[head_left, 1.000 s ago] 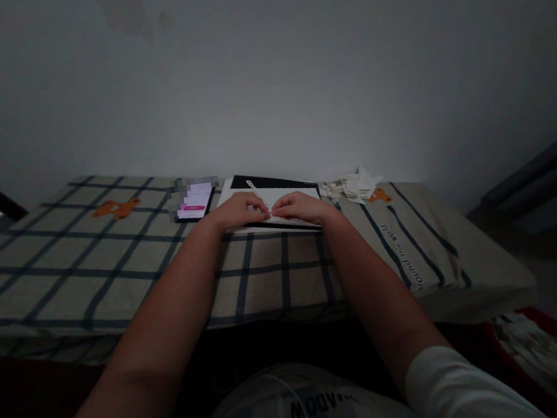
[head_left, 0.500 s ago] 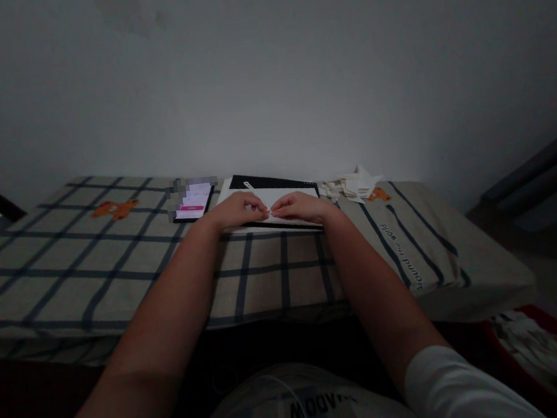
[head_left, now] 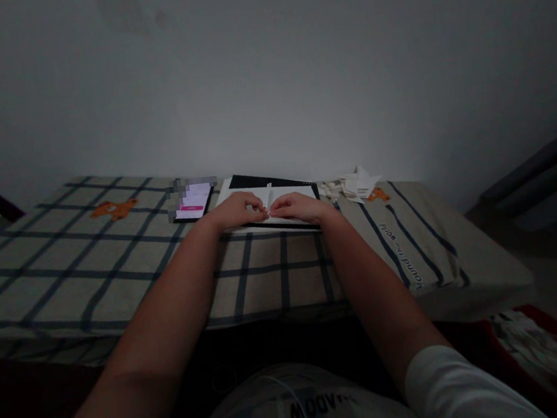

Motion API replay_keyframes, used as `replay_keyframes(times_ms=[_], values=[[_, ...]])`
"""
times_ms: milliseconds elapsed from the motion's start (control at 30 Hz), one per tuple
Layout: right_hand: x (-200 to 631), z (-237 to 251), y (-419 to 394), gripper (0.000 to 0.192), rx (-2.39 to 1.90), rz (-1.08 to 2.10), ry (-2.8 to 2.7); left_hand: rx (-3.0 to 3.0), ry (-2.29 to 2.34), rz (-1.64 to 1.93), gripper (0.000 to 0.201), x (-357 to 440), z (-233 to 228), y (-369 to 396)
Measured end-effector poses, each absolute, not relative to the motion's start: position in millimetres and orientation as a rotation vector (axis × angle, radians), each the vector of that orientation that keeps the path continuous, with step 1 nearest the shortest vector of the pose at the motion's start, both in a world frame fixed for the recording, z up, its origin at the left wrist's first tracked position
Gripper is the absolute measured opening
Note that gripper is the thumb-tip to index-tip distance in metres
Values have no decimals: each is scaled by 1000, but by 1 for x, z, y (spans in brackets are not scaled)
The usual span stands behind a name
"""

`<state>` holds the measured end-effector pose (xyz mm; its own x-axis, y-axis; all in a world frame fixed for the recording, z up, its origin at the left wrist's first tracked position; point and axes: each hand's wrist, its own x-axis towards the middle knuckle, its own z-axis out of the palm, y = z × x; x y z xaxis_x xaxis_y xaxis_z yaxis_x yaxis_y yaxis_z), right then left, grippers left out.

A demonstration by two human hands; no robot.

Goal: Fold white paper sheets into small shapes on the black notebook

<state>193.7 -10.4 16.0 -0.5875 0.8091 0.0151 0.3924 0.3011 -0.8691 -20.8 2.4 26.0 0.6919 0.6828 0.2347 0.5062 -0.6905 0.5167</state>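
Both hands meet over a white sheet, which lies on a black flat item on the cloth-covered table. My left hand has its thumb and fingers pinched together near the middle of the sheet. From the other side, my right hand is pinched too, its fingertips almost touching the left ones. Between them a narrow white paper strip stands up, pointing away from me. The fingertips cover its near end, and the finer details are too small to make out.
Left of the sheet lies a phone with a lit screen. To the right is a pile of folded white paper pieces. A checked tablecloth covers the table, against a grey wall. Below right stands a red container with whitish contents.
The paper strip's far end has swung right, from leaning left to nearly straight away from me. Both hands stay in about the same place, still pinched.
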Motion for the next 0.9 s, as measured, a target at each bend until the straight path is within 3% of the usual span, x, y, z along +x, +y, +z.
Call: replay_keyframes(times_ms=[167, 400, 667, 900], values=[[195, 14, -8, 24, -966, 1214, -2117, 2477, 927, 583, 26, -22, 28, 2], [199, 20, -12, 25, -1149, 1359, -2027, 2551, 948, 623, 25, -21, 25, 2], [194, 15, -7, 31, -1128, 1240, -2026, 2799, 1041, 678, 17, -16, 34, -8], [193, 11, -7, 33, -1073, 1160, -2058, 2768, 994, 671, 22, -18, 29, -4]])
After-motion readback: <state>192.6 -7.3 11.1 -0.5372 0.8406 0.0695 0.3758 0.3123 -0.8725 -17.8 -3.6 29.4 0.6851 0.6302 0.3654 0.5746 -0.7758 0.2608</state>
